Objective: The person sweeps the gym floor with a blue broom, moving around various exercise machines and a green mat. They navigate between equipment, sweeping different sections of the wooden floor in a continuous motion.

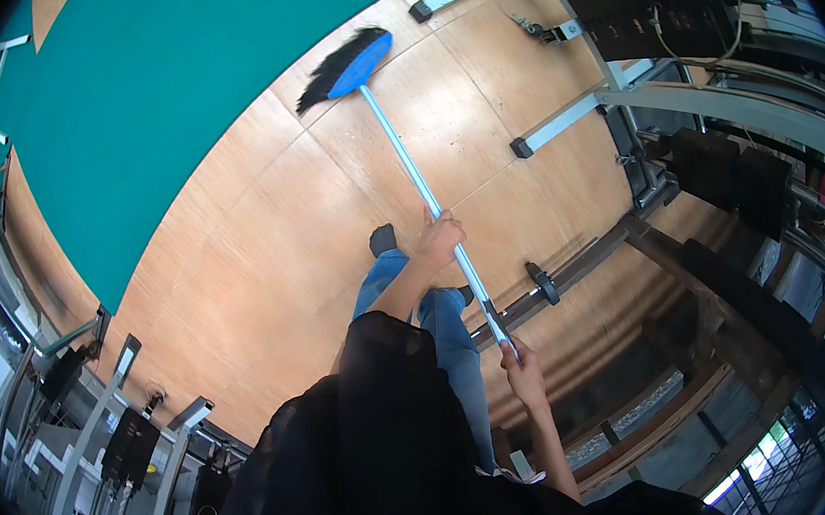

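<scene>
Both hands are on the long light-blue handle [400,144] of a broom. My left hand [441,238] grips it around the middle, and my right hand [522,368] holds it near its end. At the far end, the blue broom head [362,64] with black bristles [332,70] rests on the tan tiled floor [259,228], close to the edge of a green mat [160,80]. Small dark specks lie on the tiles right of the handle. My feet, in dark socks, are just below my left hand.
Grey metal frame legs with black end caps [520,148] reach in from the right, near black padded machine parts [646,7]. A dark bar [516,314] crosses the floor by my right hand. More metal frames [78,443] stand at the lower left.
</scene>
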The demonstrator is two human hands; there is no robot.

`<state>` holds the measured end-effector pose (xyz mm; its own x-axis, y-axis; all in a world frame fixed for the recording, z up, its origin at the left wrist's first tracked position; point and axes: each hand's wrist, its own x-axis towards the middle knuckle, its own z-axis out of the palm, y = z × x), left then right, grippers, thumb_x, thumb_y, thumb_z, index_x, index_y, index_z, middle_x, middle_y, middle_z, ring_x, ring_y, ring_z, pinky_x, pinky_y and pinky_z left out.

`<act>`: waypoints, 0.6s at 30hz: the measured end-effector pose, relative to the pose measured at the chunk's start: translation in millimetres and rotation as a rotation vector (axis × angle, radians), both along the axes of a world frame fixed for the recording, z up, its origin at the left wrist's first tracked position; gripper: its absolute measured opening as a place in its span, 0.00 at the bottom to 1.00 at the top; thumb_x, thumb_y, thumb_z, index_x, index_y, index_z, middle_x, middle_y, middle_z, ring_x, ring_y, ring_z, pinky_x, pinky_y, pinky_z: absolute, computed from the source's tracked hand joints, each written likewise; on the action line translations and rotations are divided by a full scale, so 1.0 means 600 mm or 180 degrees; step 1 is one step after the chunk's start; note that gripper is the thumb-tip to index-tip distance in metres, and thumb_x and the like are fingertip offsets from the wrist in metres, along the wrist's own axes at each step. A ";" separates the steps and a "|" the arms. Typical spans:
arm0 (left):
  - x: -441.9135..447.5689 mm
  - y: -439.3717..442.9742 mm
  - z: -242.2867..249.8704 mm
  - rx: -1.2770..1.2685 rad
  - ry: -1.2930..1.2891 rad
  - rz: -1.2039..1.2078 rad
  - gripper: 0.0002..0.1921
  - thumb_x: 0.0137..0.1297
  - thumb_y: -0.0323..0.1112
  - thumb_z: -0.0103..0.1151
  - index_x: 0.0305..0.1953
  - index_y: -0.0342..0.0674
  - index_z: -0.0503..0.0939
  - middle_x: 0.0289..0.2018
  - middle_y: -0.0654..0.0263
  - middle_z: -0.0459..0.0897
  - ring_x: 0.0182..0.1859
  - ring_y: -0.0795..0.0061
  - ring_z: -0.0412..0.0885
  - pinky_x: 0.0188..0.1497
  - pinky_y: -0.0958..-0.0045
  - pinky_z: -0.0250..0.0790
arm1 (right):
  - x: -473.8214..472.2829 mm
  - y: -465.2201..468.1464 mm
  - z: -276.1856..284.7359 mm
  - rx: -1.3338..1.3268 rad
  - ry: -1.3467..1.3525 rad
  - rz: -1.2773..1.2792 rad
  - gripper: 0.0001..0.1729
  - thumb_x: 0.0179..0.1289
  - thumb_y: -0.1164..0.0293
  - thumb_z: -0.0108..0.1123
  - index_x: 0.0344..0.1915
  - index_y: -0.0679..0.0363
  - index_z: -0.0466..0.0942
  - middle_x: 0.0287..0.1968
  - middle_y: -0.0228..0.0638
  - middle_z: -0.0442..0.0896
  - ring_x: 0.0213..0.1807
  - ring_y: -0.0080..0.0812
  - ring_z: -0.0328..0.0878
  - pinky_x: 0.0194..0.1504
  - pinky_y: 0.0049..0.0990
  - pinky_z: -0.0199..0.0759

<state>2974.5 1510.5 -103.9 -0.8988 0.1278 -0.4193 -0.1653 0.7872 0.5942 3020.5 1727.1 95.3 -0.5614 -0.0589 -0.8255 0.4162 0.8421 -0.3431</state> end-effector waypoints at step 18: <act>-0.046 -0.079 0.045 -0.0718 -0.0155 -0.0163 0.06 0.45 0.29 0.58 0.26 0.50 0.82 0.34 0.69 0.76 0.53 0.71 0.71 0.69 0.39 0.35 | -0.053 -0.065 -0.024 -0.0866 0.0431 0.0298 0.18 0.70 0.59 0.45 0.54 0.56 0.70 0.31 0.53 0.79 0.35 0.56 0.77 0.35 0.45 0.68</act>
